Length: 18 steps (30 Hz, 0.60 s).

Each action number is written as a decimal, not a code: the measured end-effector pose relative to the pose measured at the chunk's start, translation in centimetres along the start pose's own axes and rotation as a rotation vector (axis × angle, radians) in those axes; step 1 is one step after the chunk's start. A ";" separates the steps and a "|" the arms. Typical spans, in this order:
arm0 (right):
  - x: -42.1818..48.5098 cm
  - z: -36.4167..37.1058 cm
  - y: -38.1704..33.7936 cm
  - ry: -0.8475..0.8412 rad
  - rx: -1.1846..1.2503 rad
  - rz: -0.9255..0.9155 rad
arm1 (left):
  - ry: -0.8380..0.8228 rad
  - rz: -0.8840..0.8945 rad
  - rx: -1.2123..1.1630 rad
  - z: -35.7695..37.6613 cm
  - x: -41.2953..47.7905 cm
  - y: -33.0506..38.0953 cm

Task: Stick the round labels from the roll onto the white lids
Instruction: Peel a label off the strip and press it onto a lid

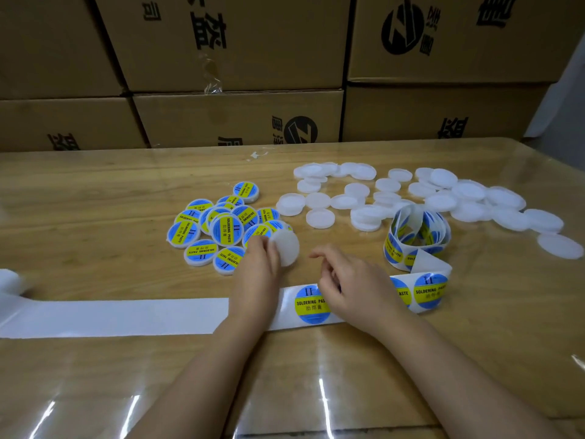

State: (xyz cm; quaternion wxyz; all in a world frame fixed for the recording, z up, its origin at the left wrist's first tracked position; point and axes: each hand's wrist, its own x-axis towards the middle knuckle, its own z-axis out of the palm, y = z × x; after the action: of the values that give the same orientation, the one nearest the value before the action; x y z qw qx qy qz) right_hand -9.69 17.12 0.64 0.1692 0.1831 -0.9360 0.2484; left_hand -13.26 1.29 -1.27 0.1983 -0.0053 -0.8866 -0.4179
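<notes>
My left hand [258, 274] holds a plain white lid [286, 248] on edge, just above the table. My right hand [351, 286] hovers with curled fingers over the label strip, at the edge of a blue and yellow round label [308, 304]; whether it touches the label is unclear. The strip of backing paper [126, 316] runs left across the table, bare of labels there. The loose roll of labels [418, 239] stands to the right. Several labelled lids [218, 226] lie in a pile left of centre. Several plain white lids [411, 198] are spread at the back right.
Stacked cardboard boxes [240, 74] form a wall behind the wooden table [95, 217]. A clear plastic sheet covers the tabletop and shines near the front edge [316, 391]. A small scrap of paper [256, 155] lies at the table's back edge.
</notes>
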 end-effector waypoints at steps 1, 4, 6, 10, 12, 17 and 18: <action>0.0 0.0 0.1 -0.042 -0.024 0.010 | 0.008 -0.014 -0.056 -0.1 0.1 -0.1; 0.0 0.1 0.0 -0.104 -0.024 -0.011 | -0.062 -0.084 -0.316 -0.1 0.1 0.0; -0.1 0.1 -0.1 -0.106 -0.007 -0.047 | -0.100 -0.116 -0.466 -0.1 0.2 0.1; 0.1 0.3 0.0 -0.070 0.008 -0.098 | -0.121 -0.090 -0.466 -0.3 0.1 0.4; 0.3 0.3 -0.1 -0.047 -0.011 -0.120 | -0.099 -0.014 -0.351 -0.3 0.1 0.4; 0.3 0.3 -0.2 -0.021 0.029 -0.182 | -0.094 0.168 -0.064 -0.3 0.5 0.2; 0.3 0.4 -0.2 -0.020 0.046 -0.203 | -0.106 0.167 -0.051 -0.2 0.5 0.1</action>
State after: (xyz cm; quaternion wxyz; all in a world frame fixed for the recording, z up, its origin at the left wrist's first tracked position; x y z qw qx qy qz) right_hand -9.92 16.68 0.55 0.1800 0.2832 -0.9084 0.2494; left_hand -13.64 1.16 -0.93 0.1852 -0.1065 -0.8814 -0.4214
